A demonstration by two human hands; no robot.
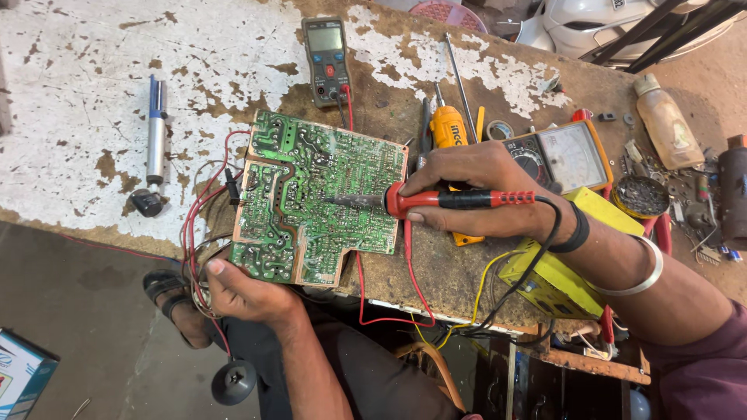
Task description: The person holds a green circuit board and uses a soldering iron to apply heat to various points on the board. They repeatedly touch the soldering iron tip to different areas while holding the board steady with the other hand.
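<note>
While the right hand [482, 190] grips a red soldering iron [436, 201] like a pen, its tip touches the green board [311, 194] lying solder side up on the worn bench [93, 70]

Left hand [245, 292] pinches the board's near edge, fingers closed, tilting it over the bench lip. I judge the board light, stiff and fragile: best held by its edges, clear of hot joints and the red wires [198, 225] at its left. Beyond lie 2 meters: a digital meter [327, 58] and an analog meter [560, 155]. A round tin [640, 196] holds greyish matter I cannot identify; a capped bottle [668, 120] lies near it
</note>
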